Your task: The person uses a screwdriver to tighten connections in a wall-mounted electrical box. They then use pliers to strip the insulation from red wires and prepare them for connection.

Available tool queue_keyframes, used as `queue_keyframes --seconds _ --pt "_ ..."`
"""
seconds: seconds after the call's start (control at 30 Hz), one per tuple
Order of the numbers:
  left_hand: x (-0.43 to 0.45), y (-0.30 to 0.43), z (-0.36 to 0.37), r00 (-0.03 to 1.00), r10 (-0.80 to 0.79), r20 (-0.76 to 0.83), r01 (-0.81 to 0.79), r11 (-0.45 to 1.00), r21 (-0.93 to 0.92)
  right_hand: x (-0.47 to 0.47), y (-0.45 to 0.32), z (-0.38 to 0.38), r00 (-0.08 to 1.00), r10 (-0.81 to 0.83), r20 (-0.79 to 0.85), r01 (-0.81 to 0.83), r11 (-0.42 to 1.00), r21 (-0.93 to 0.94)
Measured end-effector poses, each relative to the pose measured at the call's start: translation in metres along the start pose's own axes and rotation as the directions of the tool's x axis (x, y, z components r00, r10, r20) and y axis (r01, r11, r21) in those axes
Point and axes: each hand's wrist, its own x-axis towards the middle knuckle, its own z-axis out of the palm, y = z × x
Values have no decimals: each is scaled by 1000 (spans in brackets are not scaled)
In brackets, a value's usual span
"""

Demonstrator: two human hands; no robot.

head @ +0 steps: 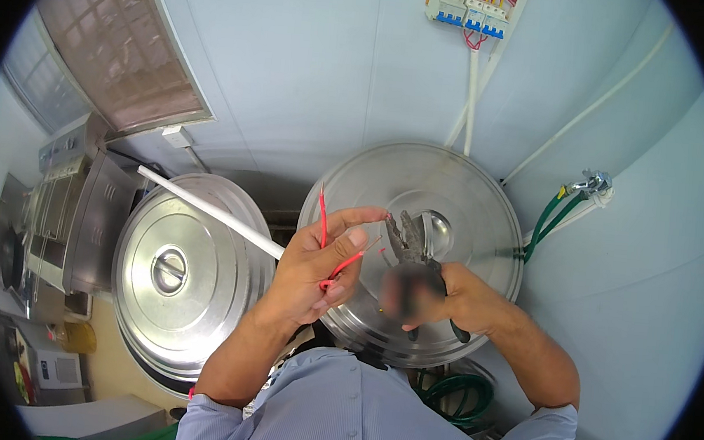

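Note:
My left hand (320, 267) holds a red insulated wire (346, 265), whose two ends stick out past the fingers; bare metal shows at both tips. A long white plastic conduit (210, 211) runs from that hand toward the upper left. My left index finger reaches to the jaw tip of the pliers (409, 240). These pliers, dark and worn with dark green handles, are gripped in my right hand (445, 299), their jaws parted. A small red piece lies beside the jaws. Part of my right hand is blurred.
Beneath my hands is a large round steel lid (487, 231); another steel lid (210, 283) lies to the left. Circuit breakers (467, 15) are mounted on the wall. At right, a metal tap (594, 182) has green hoses. A coiled green hose (475, 385) lies below.

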Motion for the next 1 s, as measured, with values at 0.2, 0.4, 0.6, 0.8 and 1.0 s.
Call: queue_keyframes --seconds 0.2,0.4,0.6,0.8,1.0 --pt "17 -2 2 997 -37 -70 41 997 63 -5 1 -7 1000 21 9 -21 1000 1" --pt "33 -16 1 984 -73 -161 87 993 81 -14 0 4 987 156 24 -157 948 276" --pt "30 -22 4 997 -27 69 27 1000 7 -12 18 -2 961 40 -274 33 966 258" --pt "32 -44 -6 900 215 379 -110 954 -279 8 22 7 741 -458 -491 168 835 -524" --pt "32 -41 0 858 338 386 -173 899 -402 -4 3 9 762 -438 -477 183 852 -490"
